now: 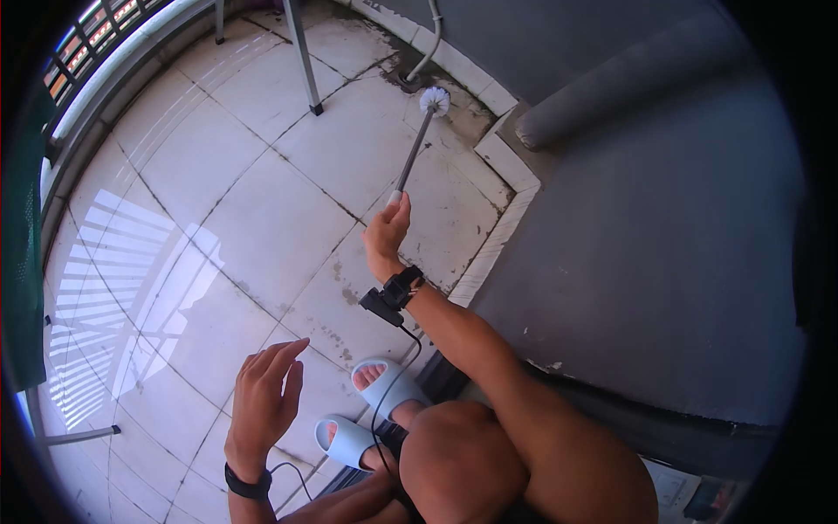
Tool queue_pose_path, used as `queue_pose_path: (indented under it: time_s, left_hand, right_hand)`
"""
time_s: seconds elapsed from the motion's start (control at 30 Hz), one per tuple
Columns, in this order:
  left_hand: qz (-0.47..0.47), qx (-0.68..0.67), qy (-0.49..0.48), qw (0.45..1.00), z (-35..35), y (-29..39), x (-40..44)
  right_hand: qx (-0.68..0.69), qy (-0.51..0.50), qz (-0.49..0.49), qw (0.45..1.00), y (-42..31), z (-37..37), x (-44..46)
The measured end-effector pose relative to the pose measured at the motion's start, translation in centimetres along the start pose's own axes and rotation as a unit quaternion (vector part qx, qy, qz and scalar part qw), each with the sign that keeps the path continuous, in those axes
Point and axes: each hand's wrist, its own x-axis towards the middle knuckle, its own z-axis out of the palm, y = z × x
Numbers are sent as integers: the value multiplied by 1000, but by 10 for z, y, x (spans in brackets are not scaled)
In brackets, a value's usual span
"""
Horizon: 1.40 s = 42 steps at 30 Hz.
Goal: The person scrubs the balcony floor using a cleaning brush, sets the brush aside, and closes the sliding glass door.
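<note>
My right hand point(388, 234) is closed round the handle end of a long brush point(414, 155). The brush has a thin grey stick and a round white bristle head point(435, 101), which is over the dirty, stained tiles near the drain corner. Whether the bristles touch the floor I cannot tell. Held up over the floor at the lower left, my left hand point(268, 395) is empty, its fingers bent and apart from the thumb. Black bands circle both wrists, and a black device with a cable hangs at the right one.
White floor tiles point(271, 205) with dark joints spread ahead. A pipe point(430, 54) enters a drain at the top. Metal legs point(302, 61) stand at the upper left. A grey wall point(646, 236) and tiled ledge point(506, 170) bound the right. My feet wear light blue slippers point(393, 393).
</note>
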Motion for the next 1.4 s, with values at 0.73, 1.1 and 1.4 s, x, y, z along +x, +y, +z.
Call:
queue_pose_path:
  time_s: [0.73,1.1,1.4]
  left_hand:
    - [-110,-73,56,990,-64,54,-28]
    - [-205,-176,112,956,-81,96,-77]
    - [-300,-257,153,906,-77,125,-114]
  right_hand:
    - [-114,-201,232,945,-168,-48,-119]
    - [-246,-281,164,913,-220,-44,-158]
    - [-305,-312,282,854,-212,-73,-152]
